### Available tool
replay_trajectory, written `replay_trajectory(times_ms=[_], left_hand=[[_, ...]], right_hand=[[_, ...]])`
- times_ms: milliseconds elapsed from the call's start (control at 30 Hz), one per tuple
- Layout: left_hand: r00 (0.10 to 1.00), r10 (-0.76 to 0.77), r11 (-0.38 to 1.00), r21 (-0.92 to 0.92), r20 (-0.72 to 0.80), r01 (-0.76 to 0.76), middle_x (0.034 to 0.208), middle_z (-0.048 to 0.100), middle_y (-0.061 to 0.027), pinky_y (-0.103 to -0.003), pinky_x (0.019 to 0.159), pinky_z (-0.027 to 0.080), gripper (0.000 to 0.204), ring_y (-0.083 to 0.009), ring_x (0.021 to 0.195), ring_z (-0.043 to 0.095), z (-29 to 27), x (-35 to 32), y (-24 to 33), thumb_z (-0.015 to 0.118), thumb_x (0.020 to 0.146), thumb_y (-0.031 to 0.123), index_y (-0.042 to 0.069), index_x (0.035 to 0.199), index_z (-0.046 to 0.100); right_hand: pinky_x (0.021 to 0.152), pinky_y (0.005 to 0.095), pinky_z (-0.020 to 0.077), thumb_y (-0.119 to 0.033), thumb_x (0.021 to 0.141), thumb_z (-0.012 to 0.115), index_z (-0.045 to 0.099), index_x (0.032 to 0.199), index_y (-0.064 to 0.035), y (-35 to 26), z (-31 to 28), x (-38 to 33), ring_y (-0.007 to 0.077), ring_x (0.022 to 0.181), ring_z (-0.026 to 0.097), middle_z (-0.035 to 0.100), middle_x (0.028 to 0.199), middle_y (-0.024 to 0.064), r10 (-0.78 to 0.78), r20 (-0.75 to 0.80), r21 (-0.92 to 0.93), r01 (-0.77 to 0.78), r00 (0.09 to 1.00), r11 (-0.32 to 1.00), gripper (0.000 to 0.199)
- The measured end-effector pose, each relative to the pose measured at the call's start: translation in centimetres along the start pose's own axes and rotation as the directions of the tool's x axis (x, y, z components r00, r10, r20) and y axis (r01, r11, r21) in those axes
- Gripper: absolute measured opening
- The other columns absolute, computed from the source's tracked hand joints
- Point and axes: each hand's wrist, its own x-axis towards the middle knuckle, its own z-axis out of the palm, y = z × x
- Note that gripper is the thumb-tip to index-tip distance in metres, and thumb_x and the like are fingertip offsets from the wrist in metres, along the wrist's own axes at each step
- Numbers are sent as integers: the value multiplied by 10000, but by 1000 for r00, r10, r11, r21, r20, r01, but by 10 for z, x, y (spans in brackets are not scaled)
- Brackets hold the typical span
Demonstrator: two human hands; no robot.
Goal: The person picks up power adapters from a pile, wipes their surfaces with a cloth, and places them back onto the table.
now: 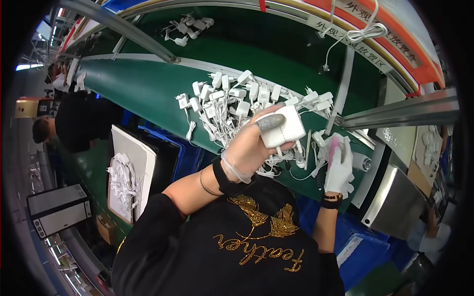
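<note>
My left hand, with a grey cover on the thumb, is closed round white power adapters lying side by side, a seam between them. Their white cords hang down toward the bench. To the right, my right hand wears a white glove with a pink patch near the fingers. Its fingers are curled together, and what they hold, if anything, I cannot make out. A white adapter lies just left of it. Beyond my left hand spreads a heap of white plug adapters with bundled cords.
A green bench runs away to the left, crossed by metal frame posts. Further adapters lie behind the rail. A grey-white cylinder stands right of my right hand. At left are a bin of white cords and another person.
</note>
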Motion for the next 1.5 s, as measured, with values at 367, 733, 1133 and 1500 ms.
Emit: replay_trajectory(times_ms=[367, 733, 1133, 1500], left_hand=[[995, -98, 990, -104, -18, 96, 1271, 567, -110, -397, 905, 537, 496, -259, 1140, 601, -8, -2, -6, 592, 936, 184, 83, 1392, 423], [995, -2, 988, -153, -95, -13, 1267, 551, -100, -408, 946, 511, 478, -253, 1142, 584, -15, 4, -25, 599, 943, 156, 102, 1379, 413], [979, 158, 976, -172, 128, -135, 1288, 521, -112, -401, 983, 486, 438, -260, 1176, 551, -15, -4, -32, 570, 962, 191, 68, 1355, 422], [998, 57, 968, -248, 41, -45, 1262, 540, -107, -429, 984, 488, 429, -258, 1181, 552, -9, -10, -21, 616, 930, 125, 82, 1318, 438]], right_hand=[[865, 333, 494, -58, 882, 630, 609, 1242, -33, -18, 15, -9, 260, 988, 617, 609, 1113, 149, -127, -200, 53, 141, 972, 989, 361], [680, 342, 439, 19, 754, 727, 680, 1112, -53, -131, 46, -69, 223, 761, 557, 579, 861, 65, -670, 320, -116, 730, 669, 673, 368], [775, 328, 470, 13, 775, 734, 689, 974, -38, -146, 32, -76, 246, 876, 586, 593, 963, 91, -568, 147, 82, 563, 809, 823, 211], [823, 348, 465, -136, 766, 781, 661, 1021, -48, -104, -6, -77, 247, 959, 565, 575, 1020, 106, -591, 166, 105, 582, 789, 806, 296]])
